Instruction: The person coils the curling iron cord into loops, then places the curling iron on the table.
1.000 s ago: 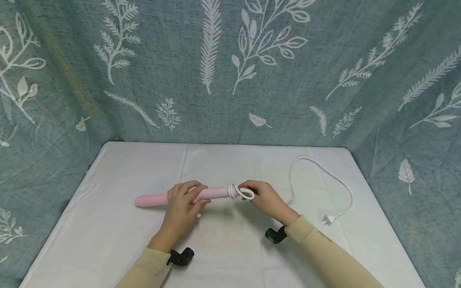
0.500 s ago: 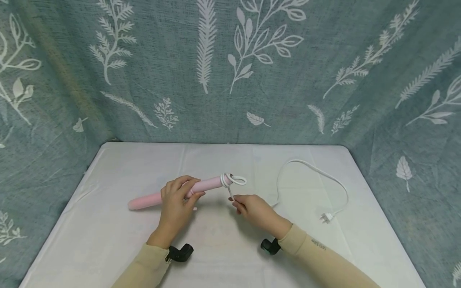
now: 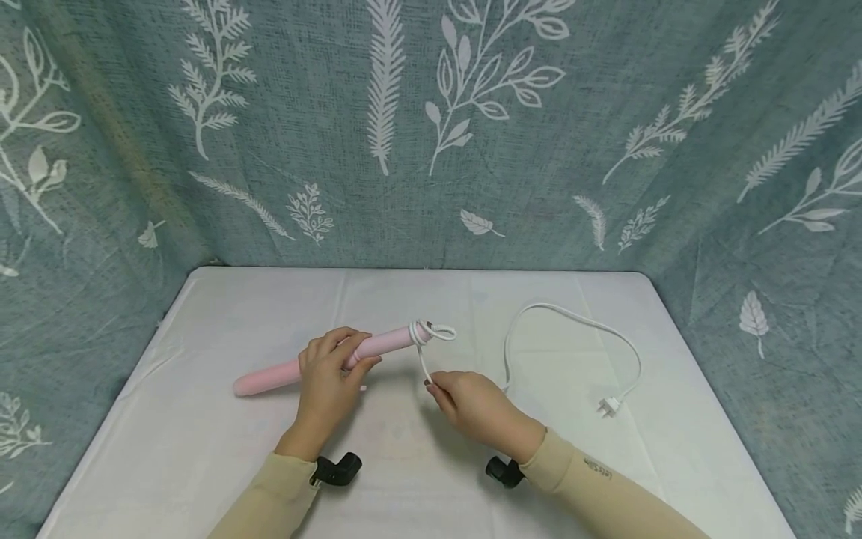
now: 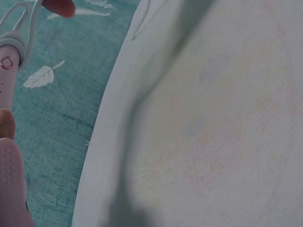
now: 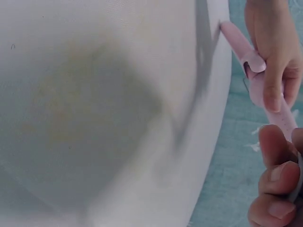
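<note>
A pink curling iron (image 3: 384,343) is gripped around its middle by my left hand (image 3: 330,378), thumb on the near side. Its barrel points left and its handle end slants away to the right. White cord (image 3: 423,363) is wound around the handle end, with a small loop sticking out past it. My right hand (image 3: 481,408) pinches the cord just below the windings, drawing a short stretch taut. In the left wrist view, a round button (image 4: 6,63) and a dotted lever (image 4: 10,175) show on the iron. The right wrist view shows curled fingers (image 5: 277,177) around the cord.
The rest of the cord curves over the white-covered table (image 3: 283,464) to a two-pin plug (image 3: 609,406) on the right. Leaf-patterned green cloth (image 3: 296,112) hangs behind and along the sides. A black wrist camera (image 3: 338,469) sits at each cuff.
My right hand has left the handle's tip and come nearer me, drawing the cord down. The iron's handle end has swung away from me. The trailing cord has shifted slightly left.
</note>
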`<state>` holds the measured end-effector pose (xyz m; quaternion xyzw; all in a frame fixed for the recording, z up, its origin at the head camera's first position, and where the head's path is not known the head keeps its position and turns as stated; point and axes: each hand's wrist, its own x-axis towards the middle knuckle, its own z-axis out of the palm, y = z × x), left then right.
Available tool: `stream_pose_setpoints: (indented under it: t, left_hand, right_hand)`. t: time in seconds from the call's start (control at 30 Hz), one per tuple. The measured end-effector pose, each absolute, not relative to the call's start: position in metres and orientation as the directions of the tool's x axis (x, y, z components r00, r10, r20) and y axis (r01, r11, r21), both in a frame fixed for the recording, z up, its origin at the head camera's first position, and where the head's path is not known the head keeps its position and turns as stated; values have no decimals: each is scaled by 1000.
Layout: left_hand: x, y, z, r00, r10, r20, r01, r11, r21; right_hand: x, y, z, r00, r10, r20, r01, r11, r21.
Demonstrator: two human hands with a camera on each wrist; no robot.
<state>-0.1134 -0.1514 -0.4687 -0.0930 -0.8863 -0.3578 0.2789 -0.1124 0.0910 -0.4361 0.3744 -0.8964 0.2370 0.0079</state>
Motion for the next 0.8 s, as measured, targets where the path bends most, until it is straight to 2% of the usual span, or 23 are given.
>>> stream_pose_setpoints:
  t: [0.33,0.6,0.8]
  left_hand:
    - [-114,-155,-474,-841,-41,540,339,737,584]
    - [-115,-155,-476,-839,-19,543,356,737,575]
    - [-115,-155,-476,-866,11,499,335,755,564]
  right_hand:
    - [-111,91,-430,-677,-683,274,-733,594,-332]
    - [-112,91,-420,-651,-712,263,-757,584,-295]
    - [-117,94,-412,-625,-721,300,-780,586,-219]
